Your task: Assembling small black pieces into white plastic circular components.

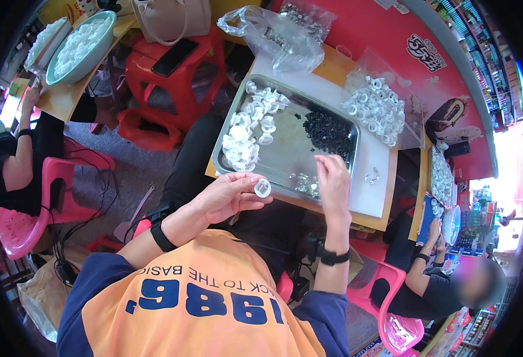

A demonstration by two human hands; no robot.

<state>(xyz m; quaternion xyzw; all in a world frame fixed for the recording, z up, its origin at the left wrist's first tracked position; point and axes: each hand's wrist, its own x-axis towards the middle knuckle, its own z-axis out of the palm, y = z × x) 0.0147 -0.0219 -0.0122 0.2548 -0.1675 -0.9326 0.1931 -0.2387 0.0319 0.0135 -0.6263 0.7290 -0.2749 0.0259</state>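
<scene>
My left hand (pixel 232 195) pinches a small round translucent white plastic part (pixel 262 188) just in front of the tray's near edge. Over the tray's near right side, my right hand (pixel 334 181) has its thumb and fingertips drawn together; anything between them is too small to make out. The shallow metal tray (pixel 285 150) holds a heap of white plastic parts (pixel 240 146) on its left and a pile of tiny black pieces (pixel 327 131) at the far right. Small shiny metal pieces (pixel 305 184) lie near its front edge, beside my right hand.
Beyond the tray are a clear bag of metal pieces (pixel 300 44) and a pile of translucent plastic parts (pixel 374 107). A red stool (pixel 172 71) bears a phone (pixel 176 57) and handbag (pixel 172 21). Other people sit at left and right; pink chairs (pixel 386 285) stand nearby.
</scene>
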